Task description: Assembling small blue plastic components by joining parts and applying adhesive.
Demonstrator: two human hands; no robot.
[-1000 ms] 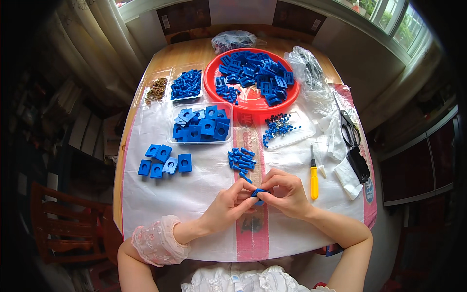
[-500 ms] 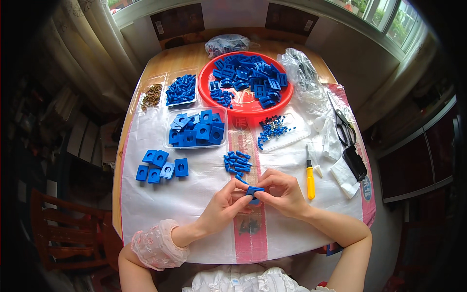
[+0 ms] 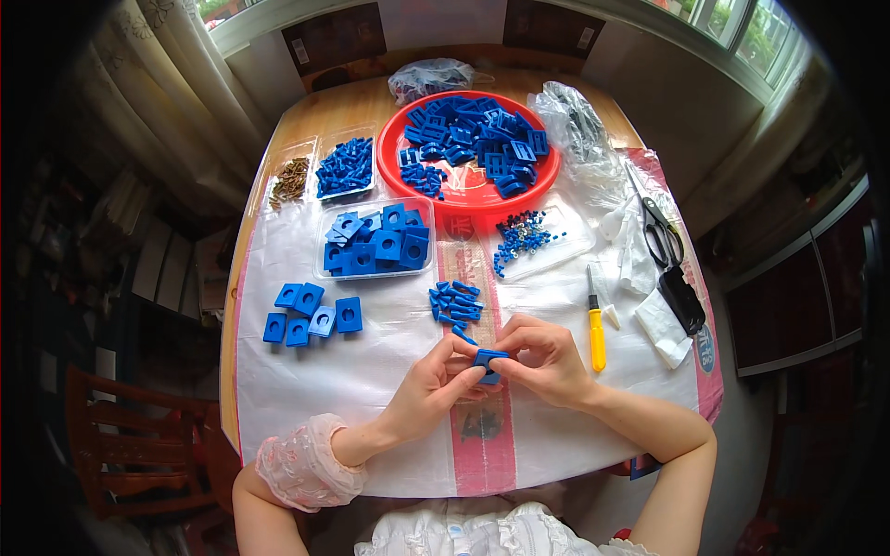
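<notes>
Close to the table's near side, both hands pinch one small blue plastic piece (image 3: 489, 360) between them. My left hand (image 3: 434, 382) grips its left side with thumb and fingers, while my right hand (image 3: 545, 363) holds the right side between thumb and forefinger. The fingers cover much of the piece. Just beyond the fingertips lies a small pile of slim blue plastic parts (image 3: 454, 302), one of them almost touching my left hand. Off to the left, several blue square pieces with round holes (image 3: 322, 322) rest on the white sheet.
A clear tub (image 3: 324, 271) holds more square blue pieces. Behind it are small blue parts (image 3: 345, 167), brass-coloured screws (image 3: 290, 180) and a red basin (image 3: 393, 185) of blue parts. Tiny beads (image 3: 521, 232), a yellow-handled screwdriver (image 3: 596, 338) and black scissors (image 3: 663, 241) lie rightward.
The whole view has shifted slightly. Both hands keep their pinch on the blue piece, which appears slightly more tilted. Nothing has been put down or picked up.
</notes>
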